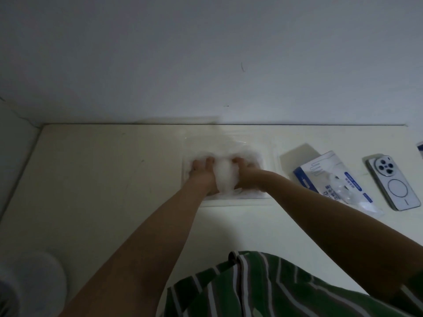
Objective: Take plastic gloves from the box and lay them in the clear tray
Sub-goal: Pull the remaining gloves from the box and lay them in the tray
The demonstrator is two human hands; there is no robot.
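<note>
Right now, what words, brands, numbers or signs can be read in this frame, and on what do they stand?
None can be read for certain.
On the glove box: blue print and a glove outline drawing; lettering too blurred to read.
On the phone: a ring mark, no legible text.
On the blue-and-white item at the right edge: cut off, unreadable.
</note>
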